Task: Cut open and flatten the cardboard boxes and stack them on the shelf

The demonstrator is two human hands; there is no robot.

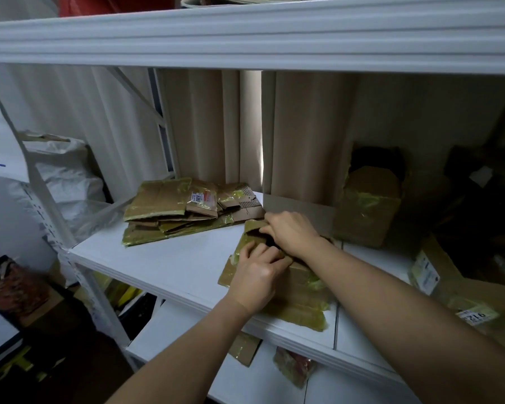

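Box (277,284) at front edge of shelf (164,258), right of middle, mostly flattened, brown card under yellow-green tape. Long axis runs from front edge back toward the curtain (204,126); near end overhangs the edge slightly. Far end not yet flat: a flap stands up around a dark opening.

Left hand (257,275) on the box's left side, fingers curled over the card edge, gripping it. Right hand (289,234) at the raised far flap, fingers curled onto the card, pinching or pressing; exact hold hard to tell, fingertips hidden. Both hands on the box, right one nearer the unflattened end. No cutter visible in either hand.

Judged: flattening in progress; next move likely presses the far flap down away from the body, left hand steadying.

Stack (187,211) of flattened boxes toward back-left of shelf, just beyond the box, apart from it. Uncut box (368,211) at back right, upright, torn open on top. More card (461,290) at far right.
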